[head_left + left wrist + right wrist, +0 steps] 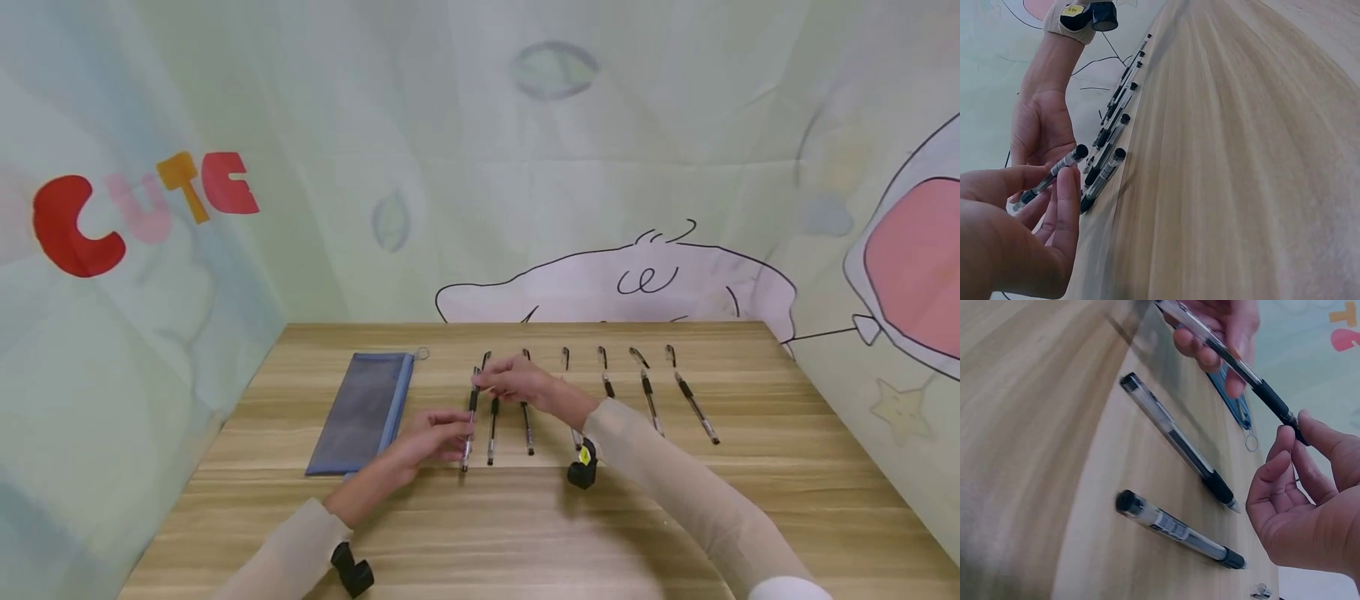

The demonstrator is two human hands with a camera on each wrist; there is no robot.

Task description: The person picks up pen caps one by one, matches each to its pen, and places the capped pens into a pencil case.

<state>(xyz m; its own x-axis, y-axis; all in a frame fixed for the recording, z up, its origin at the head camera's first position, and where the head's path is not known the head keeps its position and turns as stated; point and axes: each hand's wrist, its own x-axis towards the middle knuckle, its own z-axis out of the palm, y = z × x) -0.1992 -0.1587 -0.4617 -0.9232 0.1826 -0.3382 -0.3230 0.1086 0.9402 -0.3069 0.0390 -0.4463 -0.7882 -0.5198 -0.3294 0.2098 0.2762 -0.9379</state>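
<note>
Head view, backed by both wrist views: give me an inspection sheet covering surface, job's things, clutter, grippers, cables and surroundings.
Surface: wood-grain table, flat.
Job's things: held pen; a row of pens lying with tips toward the far side, some partly hidden by the right arm; a row of separate caps beyond them; blue zip pouch at the left.
Clutter: nothing seen.
Grippers: left hand pinches the held pen's barrel; right hand pinches its tip end, hiding the tip. Black cameras on both wrists.
Cables: nothing seen.
Surroundings: printed backdrop with "CUTE" lettering and a balloon drawing.
</note>
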